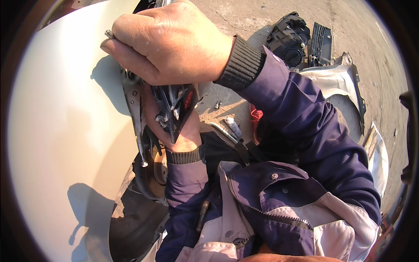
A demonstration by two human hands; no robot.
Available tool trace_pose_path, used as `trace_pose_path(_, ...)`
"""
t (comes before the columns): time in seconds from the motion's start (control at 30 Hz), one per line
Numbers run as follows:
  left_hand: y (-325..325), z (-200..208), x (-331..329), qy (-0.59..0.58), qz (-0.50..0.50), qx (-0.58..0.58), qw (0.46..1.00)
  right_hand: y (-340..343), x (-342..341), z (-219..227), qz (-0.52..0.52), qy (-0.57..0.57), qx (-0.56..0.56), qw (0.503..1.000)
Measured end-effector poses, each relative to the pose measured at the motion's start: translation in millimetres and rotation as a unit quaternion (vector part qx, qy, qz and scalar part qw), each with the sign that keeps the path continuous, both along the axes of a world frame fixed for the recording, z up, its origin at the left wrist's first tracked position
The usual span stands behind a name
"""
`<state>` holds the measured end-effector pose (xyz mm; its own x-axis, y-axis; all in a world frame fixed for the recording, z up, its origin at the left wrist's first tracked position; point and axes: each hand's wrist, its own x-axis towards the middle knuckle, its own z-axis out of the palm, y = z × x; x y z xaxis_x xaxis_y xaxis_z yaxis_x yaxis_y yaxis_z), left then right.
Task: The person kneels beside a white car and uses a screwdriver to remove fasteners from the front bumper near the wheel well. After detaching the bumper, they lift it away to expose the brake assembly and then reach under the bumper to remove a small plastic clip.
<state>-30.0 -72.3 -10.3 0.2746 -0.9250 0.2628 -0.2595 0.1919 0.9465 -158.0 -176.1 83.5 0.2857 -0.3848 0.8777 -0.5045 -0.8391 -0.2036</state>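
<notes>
My right hand [168, 46] is closed in a fist above the edge of a pale car body panel [65, 100]. A small metal rod [109, 33] pokes out between its thumb and forefinger; the rest of the rod is hidden in the fist. My left hand [190, 133] reaches in below the right one, among black brackets [174, 113] at the panel's edge. Its fingers are out of sight behind the brackets and my right hand. A dark metal arm with bolts [136, 105] runs along the panel edge beside my left wrist.
On the concrete lie a black headlamp housing [290, 50], a black grille piece [321, 43] and a silver metal panel [334, 78]. A whitish tube-shaped thing [232, 126] lies near a red shoe [255, 118]. A rusty brake disc [160, 168] shows below the panel edge.
</notes>
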Motion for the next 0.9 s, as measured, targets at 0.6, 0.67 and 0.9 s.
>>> trace_pose_path(0.6, -11.6, -10.8, 5.2, -0.362, 0.115, -0.084, 0.921, -37.8, -9.1, -1.3, 0.058, -0.222, 0.219, 0.948)
trace_pose_path(0.67, -11.1, -12.1, 5.5, -0.387, 0.114, -0.074, 0.912, -37.2, -4.1, -2.3, 0.037, -0.221, 0.196, 0.955)
trace_pose_path(0.9, -11.6, -8.2, 6.2, -0.33, 0.093, -0.032, 0.939, -27.5, -3.6, -1.8, 0.043, -0.206, 0.131, 0.969)
